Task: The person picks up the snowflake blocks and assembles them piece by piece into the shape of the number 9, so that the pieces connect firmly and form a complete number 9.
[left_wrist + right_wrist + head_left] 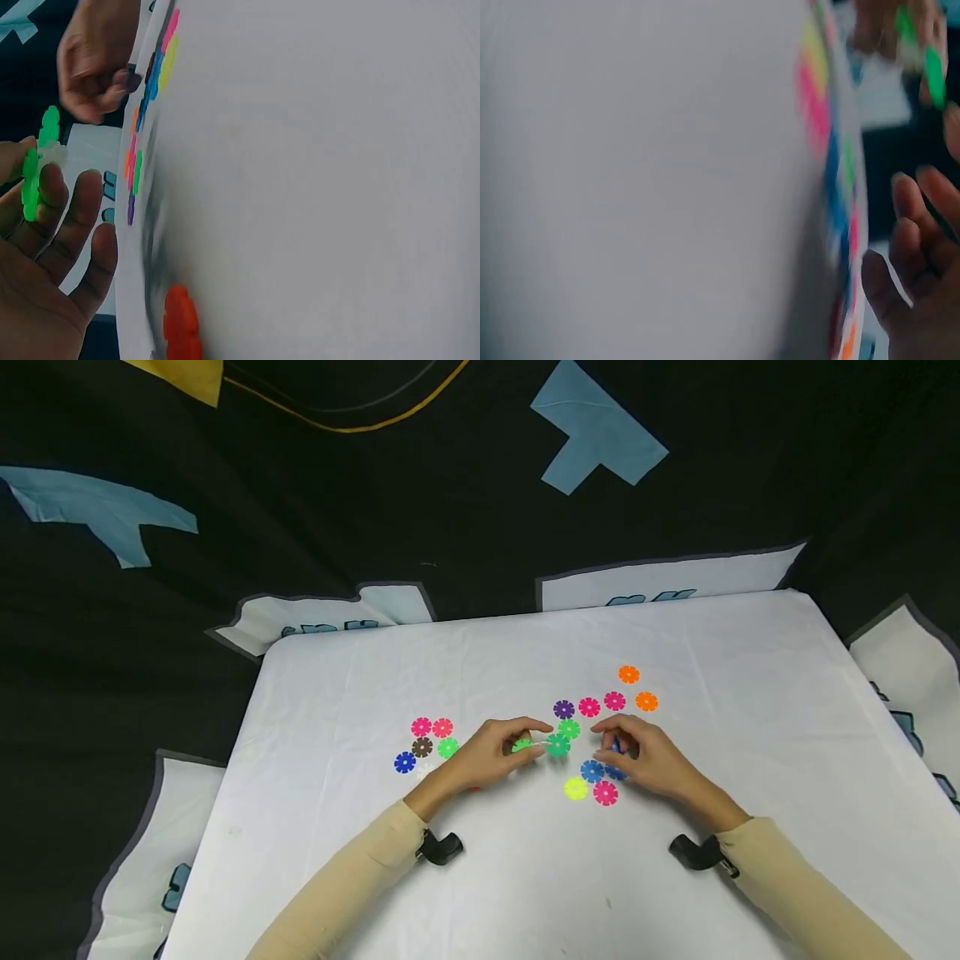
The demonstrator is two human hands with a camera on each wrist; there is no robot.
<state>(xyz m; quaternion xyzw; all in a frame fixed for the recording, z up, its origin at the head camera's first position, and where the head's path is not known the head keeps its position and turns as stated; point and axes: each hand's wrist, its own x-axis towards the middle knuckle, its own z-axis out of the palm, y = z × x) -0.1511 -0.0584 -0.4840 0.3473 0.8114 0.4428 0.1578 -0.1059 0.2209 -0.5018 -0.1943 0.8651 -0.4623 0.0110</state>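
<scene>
In the head view my left hand (491, 752) is raised above the white table and pinches joined snowflake discs between thumb and fingers. A green disc (30, 184), a pale clear disc (52, 154) and another green disc (50, 126) show in the left wrist view. Opposite, my right hand (648, 756) hovers over the right-hand cluster, its thumb and index finger bent and apart with no disc seen between the tips. Near it lie a blue disc (592, 771), a pink disc (605, 792) and a yellow disc (576, 788). The right wrist view is blurred.
Left of my left hand lie several discs, among them a brown disc (422, 747) and a dark blue disc (405, 762). Farther back are a purple disc (564, 709) and an orange disc (628, 674). A white cloth (337, 677) covers the table; black fabric (375, 510) hangs behind.
</scene>
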